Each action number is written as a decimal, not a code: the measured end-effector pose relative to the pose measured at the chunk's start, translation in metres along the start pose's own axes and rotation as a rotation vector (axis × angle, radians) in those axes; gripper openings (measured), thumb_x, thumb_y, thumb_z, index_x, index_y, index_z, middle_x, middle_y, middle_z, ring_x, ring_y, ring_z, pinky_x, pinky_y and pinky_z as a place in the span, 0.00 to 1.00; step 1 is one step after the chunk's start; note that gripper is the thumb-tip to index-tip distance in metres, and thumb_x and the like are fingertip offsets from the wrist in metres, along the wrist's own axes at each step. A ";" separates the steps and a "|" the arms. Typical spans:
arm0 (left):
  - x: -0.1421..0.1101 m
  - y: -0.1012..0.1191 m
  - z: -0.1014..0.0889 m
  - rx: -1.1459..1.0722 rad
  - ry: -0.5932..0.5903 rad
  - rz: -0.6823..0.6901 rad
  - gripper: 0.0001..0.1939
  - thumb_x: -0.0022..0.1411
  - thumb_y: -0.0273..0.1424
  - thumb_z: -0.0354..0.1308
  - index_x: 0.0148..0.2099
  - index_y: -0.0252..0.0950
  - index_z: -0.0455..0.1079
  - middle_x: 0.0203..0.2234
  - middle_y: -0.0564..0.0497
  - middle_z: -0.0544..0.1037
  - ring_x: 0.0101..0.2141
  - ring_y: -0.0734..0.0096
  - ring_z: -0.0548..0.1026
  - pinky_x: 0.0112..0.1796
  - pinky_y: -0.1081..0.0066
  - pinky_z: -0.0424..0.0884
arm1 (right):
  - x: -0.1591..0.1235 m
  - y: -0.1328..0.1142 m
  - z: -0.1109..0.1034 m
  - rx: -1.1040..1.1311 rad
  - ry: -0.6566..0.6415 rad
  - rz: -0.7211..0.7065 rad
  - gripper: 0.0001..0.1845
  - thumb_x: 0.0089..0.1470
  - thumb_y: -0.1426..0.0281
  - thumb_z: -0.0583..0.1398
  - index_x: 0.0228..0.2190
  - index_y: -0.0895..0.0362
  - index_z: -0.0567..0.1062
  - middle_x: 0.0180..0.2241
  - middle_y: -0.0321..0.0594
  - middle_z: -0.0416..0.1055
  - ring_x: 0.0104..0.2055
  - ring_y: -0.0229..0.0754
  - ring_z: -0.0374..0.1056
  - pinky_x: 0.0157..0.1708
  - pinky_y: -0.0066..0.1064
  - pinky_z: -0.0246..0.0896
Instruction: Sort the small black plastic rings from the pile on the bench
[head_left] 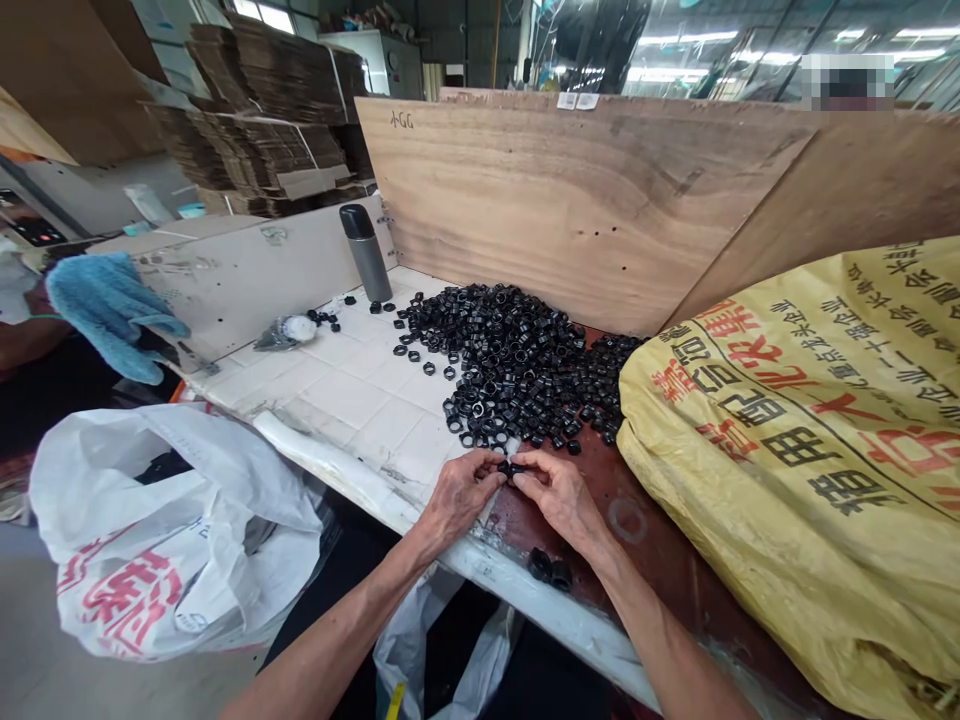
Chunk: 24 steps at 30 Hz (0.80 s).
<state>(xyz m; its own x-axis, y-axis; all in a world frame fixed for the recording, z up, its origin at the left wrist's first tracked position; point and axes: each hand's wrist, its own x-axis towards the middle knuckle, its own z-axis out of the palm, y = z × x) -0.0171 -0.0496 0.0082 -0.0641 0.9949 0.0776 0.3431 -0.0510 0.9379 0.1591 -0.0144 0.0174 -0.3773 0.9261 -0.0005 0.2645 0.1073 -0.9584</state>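
Note:
My left hand (pixel 463 488) and my right hand (pixel 556 492) meet at the near side of the worktop, thumbs and fingers pinched. Between the fingertips is a small black ring (pixel 512 469); whether it is one piece or two touching pieces I cannot tell, as the fingers cover much of it. Just beyond my hands spreads a large heap of black plastic rings (pixel 499 345), some with nut-like angled outsides. Two larger black round pieces (pixel 550 568) lie near the table edge, by my right forearm.
A yellow woven sack (pixel 795 440) bulges over the table's right side. Wooden boards (pixel 570 200) wall off the back. A grey flask (pixel 366 255) stands at the back left, a blue towel (pixel 112 305) hangs over the left board, and a white bag (pixel 172 520) sits lower left.

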 end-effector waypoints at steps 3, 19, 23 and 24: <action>-0.001 -0.001 0.001 0.077 0.013 0.096 0.11 0.58 0.26 0.60 0.45 0.38 0.76 0.36 0.49 0.80 0.33 0.68 0.77 0.38 0.68 0.73 | 0.001 0.005 0.002 0.091 0.025 0.021 0.14 0.51 0.69 0.63 0.41 0.57 0.75 0.40 0.42 0.79 0.40 0.44 0.76 0.42 0.35 0.71; -0.007 0.010 -0.010 -0.605 -0.127 -0.126 0.17 0.55 0.33 0.68 0.47 0.34 0.72 0.38 0.48 0.79 0.38 0.68 0.76 0.43 0.69 0.71 | -0.005 -0.022 -0.002 0.129 0.096 -0.029 0.11 0.51 0.65 0.65 0.38 0.55 0.78 0.35 0.38 0.78 0.37 0.42 0.73 0.39 0.31 0.68; -0.007 0.010 -0.011 -0.579 -0.087 -0.054 0.17 0.54 0.33 0.69 0.46 0.36 0.75 0.42 0.47 0.77 0.43 0.65 0.76 0.46 0.66 0.71 | -0.004 -0.013 -0.001 0.121 0.117 -0.036 0.12 0.51 0.65 0.65 0.38 0.55 0.78 0.36 0.38 0.77 0.37 0.42 0.73 0.39 0.31 0.69; -0.007 0.010 -0.012 -0.572 -0.071 -0.041 0.16 0.54 0.32 0.69 0.46 0.36 0.76 0.43 0.47 0.77 0.43 0.64 0.76 0.46 0.66 0.71 | -0.003 -0.011 0.000 0.132 0.120 -0.027 0.12 0.51 0.65 0.65 0.38 0.55 0.77 0.36 0.39 0.77 0.37 0.42 0.73 0.40 0.31 0.69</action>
<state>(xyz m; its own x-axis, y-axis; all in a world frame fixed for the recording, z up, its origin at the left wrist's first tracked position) -0.0240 -0.0581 0.0214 0.0035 0.9995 0.0328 -0.2212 -0.0312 0.9747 0.1579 -0.0186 0.0282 -0.2724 0.9608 0.0524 0.1335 0.0917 -0.9868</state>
